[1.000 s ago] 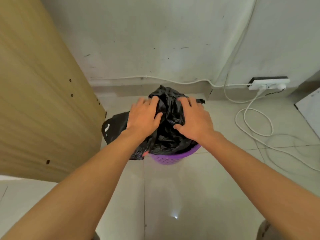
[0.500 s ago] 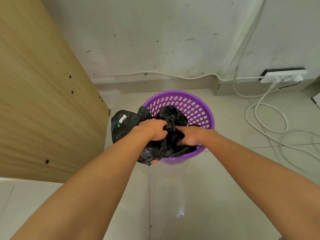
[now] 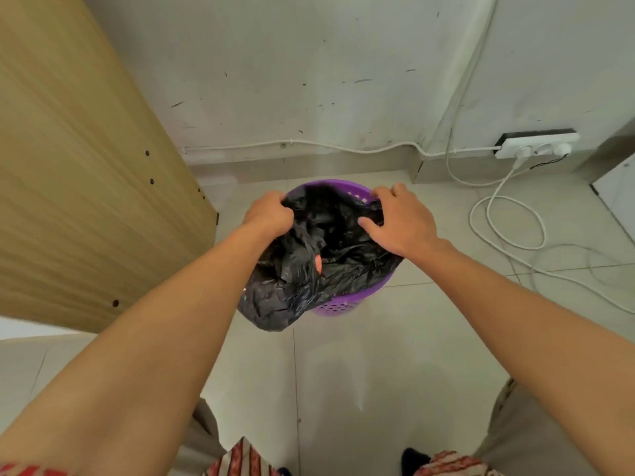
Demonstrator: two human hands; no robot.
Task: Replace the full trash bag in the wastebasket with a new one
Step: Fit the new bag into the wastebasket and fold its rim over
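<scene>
A purple perforated wastebasket (image 3: 340,305) stands on the tiled floor near the wall. A crumpled black trash bag (image 3: 333,231) lies in its opening, spread between my hands. My left hand (image 3: 269,214) grips the bag's edge in a fist at the basket's left rim. My right hand (image 3: 400,218) holds the bag at the right rim, fingers curled over the edge and thumb on the plastic. More bulging black plastic (image 3: 271,304) sits against the basket's near-left side, with a small pink spot showing; I cannot tell where it separates from the bag in the basket.
A tall wooden panel (image 3: 86,166) stands close on the left. A white power strip (image 3: 536,146) sits by the wall at right, with white cables (image 3: 508,225) looped on the floor beside the basket. My legs and slippers (image 3: 446,462) are at the bottom edge.
My hands moved apart from the middle of the basket to its left and right rims, pulling the black bag open across the top. The basket's inside is now mostly covered.
</scene>
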